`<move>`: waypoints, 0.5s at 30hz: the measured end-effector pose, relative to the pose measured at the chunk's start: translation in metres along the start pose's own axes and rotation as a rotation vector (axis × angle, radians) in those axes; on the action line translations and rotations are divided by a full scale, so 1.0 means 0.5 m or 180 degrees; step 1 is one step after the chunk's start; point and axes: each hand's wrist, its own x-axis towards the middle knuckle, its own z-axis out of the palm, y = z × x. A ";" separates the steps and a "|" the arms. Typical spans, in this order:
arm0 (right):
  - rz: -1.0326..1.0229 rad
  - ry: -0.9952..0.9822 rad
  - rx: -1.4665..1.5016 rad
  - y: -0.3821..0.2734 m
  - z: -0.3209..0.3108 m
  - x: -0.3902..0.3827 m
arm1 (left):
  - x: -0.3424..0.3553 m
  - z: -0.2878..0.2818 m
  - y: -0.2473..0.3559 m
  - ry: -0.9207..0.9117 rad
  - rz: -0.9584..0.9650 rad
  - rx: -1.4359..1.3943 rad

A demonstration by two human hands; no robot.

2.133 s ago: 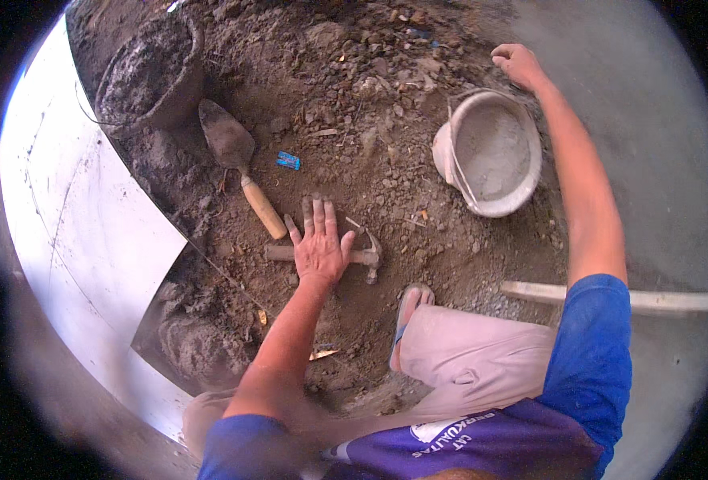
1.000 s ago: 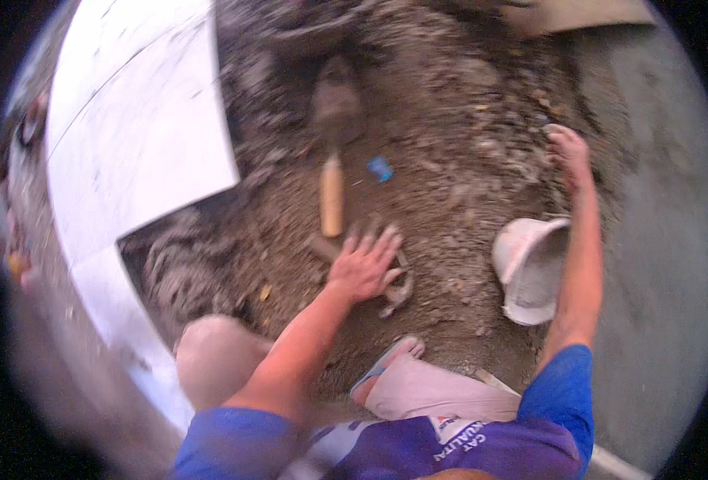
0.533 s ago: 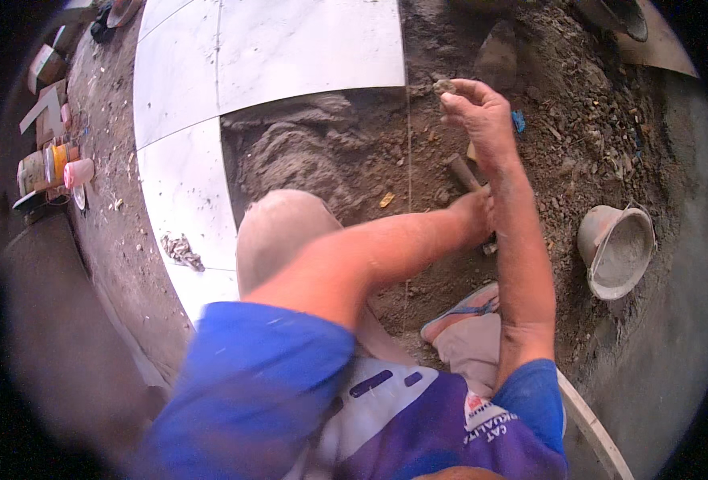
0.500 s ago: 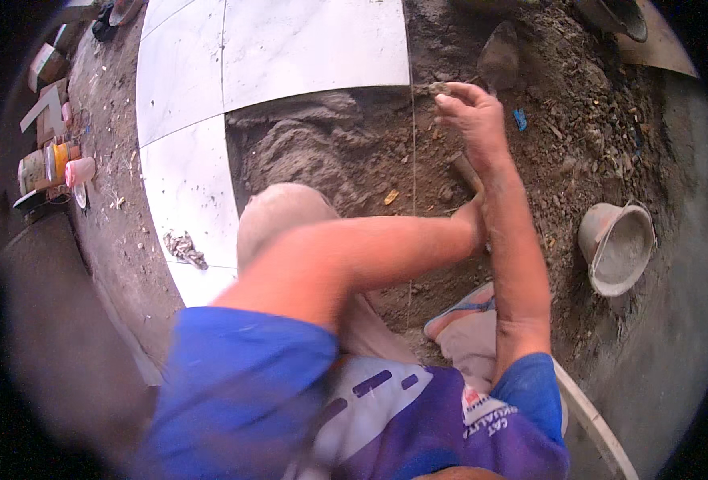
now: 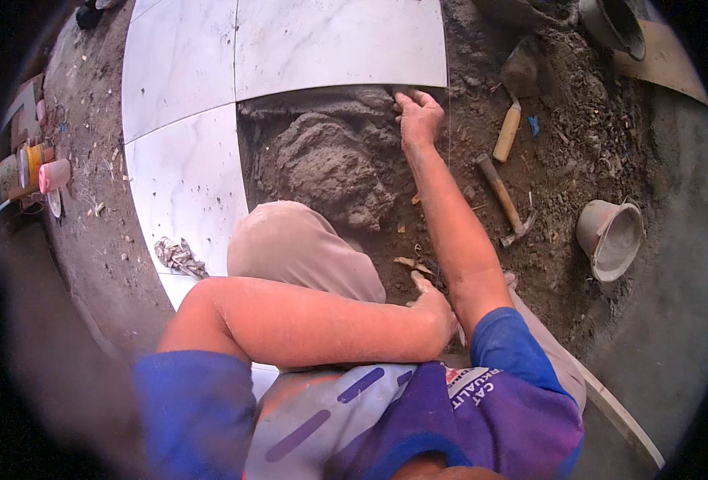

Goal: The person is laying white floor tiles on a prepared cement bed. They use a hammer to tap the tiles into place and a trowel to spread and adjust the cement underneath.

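Observation:
My right hand (image 5: 419,118) reaches forward to the near edge of a white marbled floor tile (image 5: 338,44), close to its corner. Its fingers are pinched together, and whatever they hold is hidden. Below that edge lies a heap of wet grey mortar (image 5: 322,164). My left hand (image 5: 432,308) is low, beside my right upper arm, with a finger and the thumb stretched apart. A pale yellowish scrap (image 5: 412,264) lies just beyond its fingertip. To the right of my right forearm, a hammer (image 5: 500,192) and a wooden-handled trowel (image 5: 507,134) lie on the soil.
A taut string (image 5: 450,136) runs along the tile's right edge. A grey bucket (image 5: 610,240) stands at the right, another (image 5: 610,28) at the far right. Crumpled paper (image 5: 179,258) rests on the left tiles. Containers, including a pink cup (image 5: 54,176), stand at the far left.
My right hand has moved left to the tile edge; the small lump in its fingers no longer shows. My left hand has drawn back from beside the hammer handle. The view has shifted.

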 end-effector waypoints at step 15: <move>-0.0086 0.0343 -0.1398 -0.090 0.068 -0.011 | 0.000 -0.015 0.001 -0.0849 0.0086 0.0198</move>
